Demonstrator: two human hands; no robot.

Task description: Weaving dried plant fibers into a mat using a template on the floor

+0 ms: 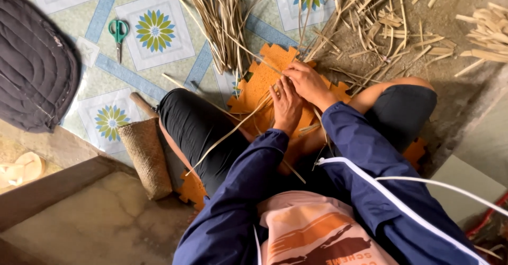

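Two hands meet over an orange foam mat [263, 79] with jigsaw-cut edges, lying on the floor between the seated person's knees. Left hand [287, 106]: fingers curled, grip closed on thin flat straw strips [233, 130], pale tan, stiff, ribbon-like; one long strip runs from the hand down across the black trouser leg. Right hand [308, 82]: fingers bent down onto the same strips where they lie on the mat, touching the left hand; whether its grip is pinched shut on a strip I cannot tell, as the fingertips are hidden.

A loose sheaf of strips [222, 21], long and dry, fans up from the mat toward the top edge. Short cut offcuts [389, 16], flat and splintery, lie scattered on bare grey concrete to the right.

The left part of the floor carries a glossy vinyl sheet [132, 74] printed with flower squares and blue bands. Green-handled scissors [119, 34] rest on it, well apart from the hands. A woven cylinder [146, 156], coarse and brown, lies just beside the left thigh. Dark quilted fabric [34, 66] sits at far left.
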